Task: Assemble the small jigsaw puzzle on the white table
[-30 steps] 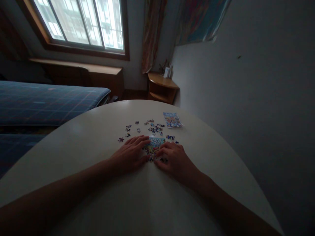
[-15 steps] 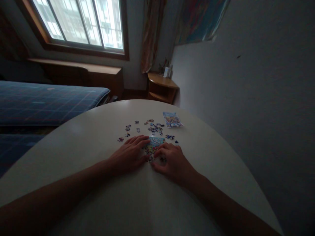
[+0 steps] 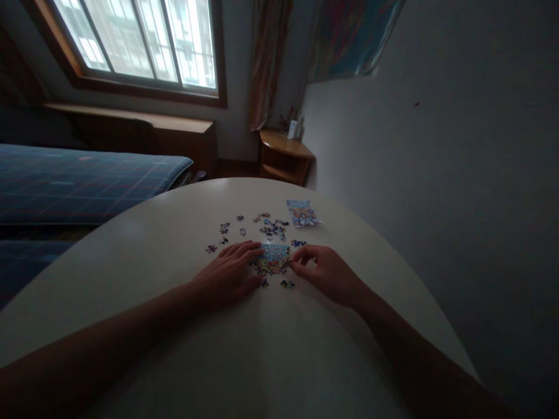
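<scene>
A partly joined jigsaw puzzle (image 3: 274, 256) lies on the white table between my hands, its upper part light blue with lettering. My left hand (image 3: 229, 270) rests flat against the puzzle's left side, fingers stretched out. At the right edge, my right hand (image 3: 325, 270) pinches thumb and forefinger together on a small puzzle piece (image 3: 287, 264), mostly covered by the fingertips. Just below the puzzle lie loose pieces (image 3: 287, 284), and another loose piece (image 3: 264, 283) sits by my left thumb.
Several loose puzzle pieces (image 3: 273, 228) are scattered beyond the puzzle, with more pieces (image 3: 224, 227) to the left. A printed picture sheet (image 3: 303, 213) lies farther back on the round table (image 3: 174, 227). Past the table are a plaid mattress (image 3: 87, 180) and a corner shelf (image 3: 286, 144).
My right hand has moved from the puzzle's lower edge up and right to its right edge, uncovering loose pieces below. My left hand has stayed in place.
</scene>
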### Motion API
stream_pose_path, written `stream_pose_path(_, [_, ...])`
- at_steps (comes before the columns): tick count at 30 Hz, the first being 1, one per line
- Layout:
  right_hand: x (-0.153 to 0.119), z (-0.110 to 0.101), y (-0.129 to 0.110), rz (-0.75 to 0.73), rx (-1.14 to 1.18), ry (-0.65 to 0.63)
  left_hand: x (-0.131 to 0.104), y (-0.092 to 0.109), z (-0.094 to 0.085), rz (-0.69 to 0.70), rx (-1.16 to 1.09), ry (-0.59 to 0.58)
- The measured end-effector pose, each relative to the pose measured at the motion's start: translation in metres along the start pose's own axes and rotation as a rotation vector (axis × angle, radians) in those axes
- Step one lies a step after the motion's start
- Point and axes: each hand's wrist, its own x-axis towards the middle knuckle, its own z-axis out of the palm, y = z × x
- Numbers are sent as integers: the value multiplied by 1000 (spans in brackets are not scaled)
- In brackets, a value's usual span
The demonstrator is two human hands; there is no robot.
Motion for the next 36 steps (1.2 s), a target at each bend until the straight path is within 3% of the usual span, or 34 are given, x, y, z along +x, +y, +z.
stream_pose_path(5, [5, 0, 8, 140, 96, -40, 0, 1, -1, -8, 10, -19])
stream_pose_path(14, [5, 15, 14, 31, 66, -66, -1, 0, 0, 5, 18, 6])
stream_pose_path(36, [6, 10, 15, 130, -27, -34, 0, -1, 0, 2, 38, -23])
